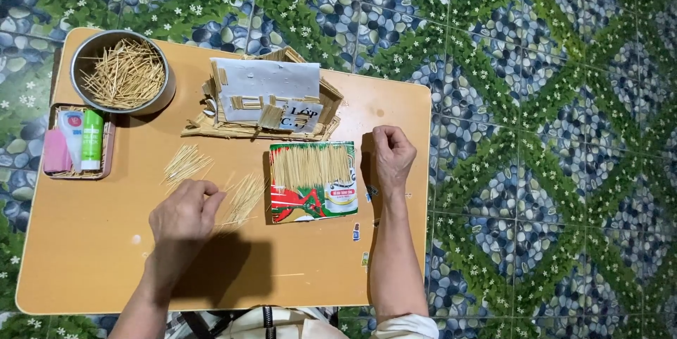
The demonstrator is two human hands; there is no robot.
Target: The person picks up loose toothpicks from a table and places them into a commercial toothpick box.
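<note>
So on your worktop (84, 254), far left of the printed card (313, 181) sit the glue tray (76, 142) and the steel bowl (123, 71) of sticks. Your left hand (185, 212) has its fingers pinched on the loose toothpicks (243, 198) just left of the card. Your right hand (392, 156) is curled shut, holding nothing, touching the card's right edge.
</note>
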